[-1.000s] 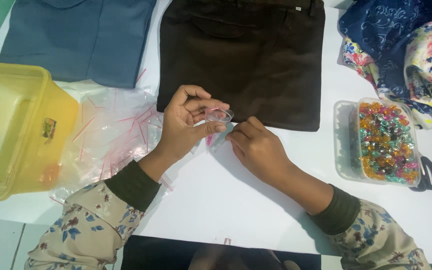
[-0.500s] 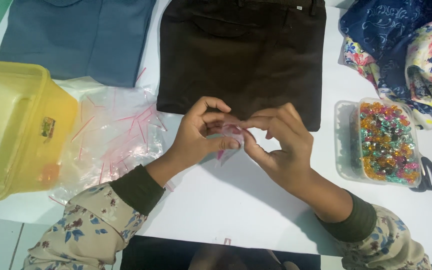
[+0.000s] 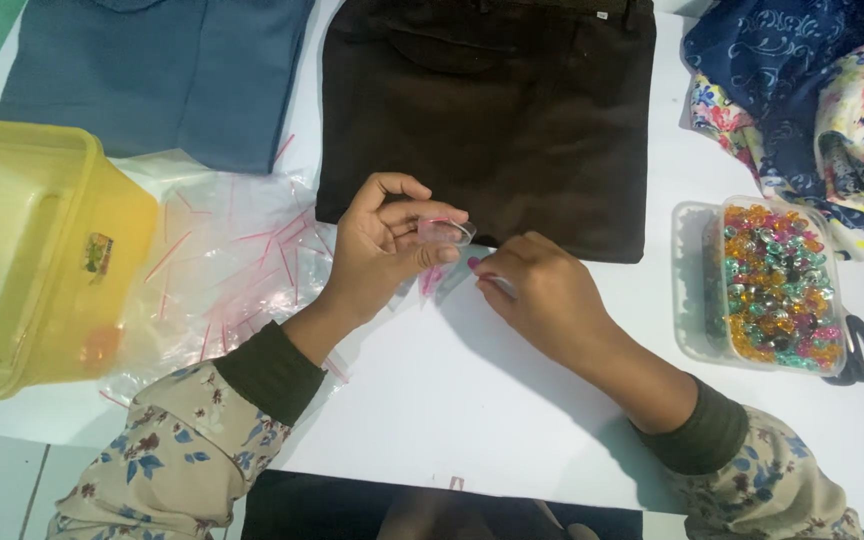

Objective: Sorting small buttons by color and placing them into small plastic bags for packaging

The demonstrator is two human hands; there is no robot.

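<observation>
Hands at a small clear bag

The left hand (image 3: 382, 250) pinched the small clear bag (image 3: 444, 234) open; the right hand (image 3: 542, 290), just beside it, gripped a tiny pink bead (image 3: 474, 263).

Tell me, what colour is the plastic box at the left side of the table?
The plastic box is yellow, as the head view shows.

Small bag (image 3: 445, 232) in the left hand (image 3: 382, 250) is clear, glossy plastic, like the crinkly pile of bags (image 3: 222, 270) at centre left. Tub (image 3: 32, 260) far left: smooth yellow plastic; box of beads (image 3: 774, 285) right: clear plastic, shiny. Dark trousers (image 3: 492, 110) at top: matt woven cloth; table (image 3: 472, 400): smooth white.
</observation>
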